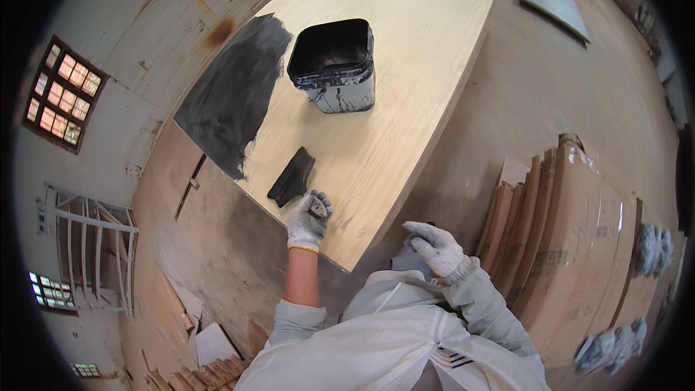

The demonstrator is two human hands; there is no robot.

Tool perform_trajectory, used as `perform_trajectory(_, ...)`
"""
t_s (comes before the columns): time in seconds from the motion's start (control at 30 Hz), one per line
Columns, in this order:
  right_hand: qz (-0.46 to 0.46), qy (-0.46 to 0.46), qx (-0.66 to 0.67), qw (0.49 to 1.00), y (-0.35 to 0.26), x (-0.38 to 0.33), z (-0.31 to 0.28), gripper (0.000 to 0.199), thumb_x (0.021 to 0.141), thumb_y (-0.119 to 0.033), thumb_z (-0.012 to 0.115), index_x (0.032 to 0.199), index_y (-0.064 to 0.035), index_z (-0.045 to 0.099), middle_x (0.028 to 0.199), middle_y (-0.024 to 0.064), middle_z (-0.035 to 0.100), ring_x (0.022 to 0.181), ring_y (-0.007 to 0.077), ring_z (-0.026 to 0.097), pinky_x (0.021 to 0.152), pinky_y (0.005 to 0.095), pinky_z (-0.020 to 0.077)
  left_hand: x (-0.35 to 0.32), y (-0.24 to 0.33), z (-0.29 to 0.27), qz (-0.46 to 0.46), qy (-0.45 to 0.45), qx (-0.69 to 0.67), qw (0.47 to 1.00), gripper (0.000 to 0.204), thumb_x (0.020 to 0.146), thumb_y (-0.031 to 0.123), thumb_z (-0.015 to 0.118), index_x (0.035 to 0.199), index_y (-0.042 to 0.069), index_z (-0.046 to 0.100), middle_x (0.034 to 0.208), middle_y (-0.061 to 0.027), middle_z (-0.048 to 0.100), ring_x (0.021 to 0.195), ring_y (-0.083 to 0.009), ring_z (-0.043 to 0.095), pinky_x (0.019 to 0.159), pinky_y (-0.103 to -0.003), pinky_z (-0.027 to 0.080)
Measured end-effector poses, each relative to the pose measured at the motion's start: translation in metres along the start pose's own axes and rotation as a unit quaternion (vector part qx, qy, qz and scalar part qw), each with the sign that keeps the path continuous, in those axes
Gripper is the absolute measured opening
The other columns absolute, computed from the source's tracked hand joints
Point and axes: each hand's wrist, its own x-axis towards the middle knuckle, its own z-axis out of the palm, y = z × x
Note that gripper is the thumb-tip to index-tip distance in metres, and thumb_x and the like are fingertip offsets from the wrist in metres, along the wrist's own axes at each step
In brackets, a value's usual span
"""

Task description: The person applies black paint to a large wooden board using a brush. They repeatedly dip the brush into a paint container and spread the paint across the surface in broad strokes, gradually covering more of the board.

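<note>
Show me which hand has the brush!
The left hand grips the black brush over the pale board. The right hand is off the board, with no brush.

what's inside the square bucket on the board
Inside the bucket, black-coated inner walls show, with a dark area lower down that may be paint. Its near wall covers some of the inside, so the bottom and any fill depth cannot be made out.

From the left hand (310,223), the board (409,123) offers passage toward one o'clock — the bucket (346,96) blocks twelve, stacked cardboard (568,221) stands at three.
</note>
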Motion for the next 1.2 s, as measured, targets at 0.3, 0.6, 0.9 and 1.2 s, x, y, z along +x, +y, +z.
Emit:
perform_trajectory(0.3,-0.313,-0.091,-0.355,0.876,-0.118,0.127,-0.019,0.069,0.093,-0.016,0.068,0.157,-0.0045,0.046,0.128,0.0203,0.067,0.112,0.0395,0.069,0.100,0.0476,0.0540,-0.013,-0.092,0.191,0.241,0.037,0.089,0.966,0.021,0.109,0.016,0.062,0.121,0.000,0.067,0.116,-0.0128,0.074,0.104,-0.0239,0.072,0.097,-0.036,0.056)
perform_trajectory(0.6,-0.460,0.008,-0.403,0.791,-0.209,0.226,-0.076,0.065,0.090,-0.015,0.070,0.152,-0.0063,0.053,0.102,0.0158,0.068,0.084,0.0355,0.071,0.074,0.0457,0.0555,0.026,-0.085,0.306,0.358,0.123,0.279,0.882,0.029,0.111,0.014,0.057,0.130,-0.005,0.069,0.116,-0.0075,0.074,0.102,-0.0145,0.068,0.092,-0.030,0.055)
perform_trajectory(0.9,-0.454,0.012,-0.492,0.743,-0.298,0.352,-0.184,0.062,0.092,-0.013,0.071,0.151,-0.0091,0.053,0.108,0.0143,0.069,0.090,0.0363,0.071,0.079,0.0487,0.0564,0.127,-0.034,0.298,0.222,0.194,0.054,0.954,0.061,0.100,0.052,0.071,0.143,0.010,0.059,0.134,-0.0054,0.067,0.124,-0.0227,0.060,0.098,-0.049,0.051)
perform_trajectory(1.2,-0.466,-0.059,-0.477,0.743,-0.332,0.459,-0.275,0.059,0.094,-0.015,0.069,0.150,-0.0117,0.053,0.110,0.0129,0.069,0.095,0.0352,0.071,0.082,0.0475,0.0567,0.161,-0.046,0.292,0.297,0.202,0.072,0.930,0.041,0.105,0.042,0.061,0.131,0.011,0.068,0.128,-0.0142,0.075,0.112,-0.0338,0.073,0.092,-0.053,0.060)
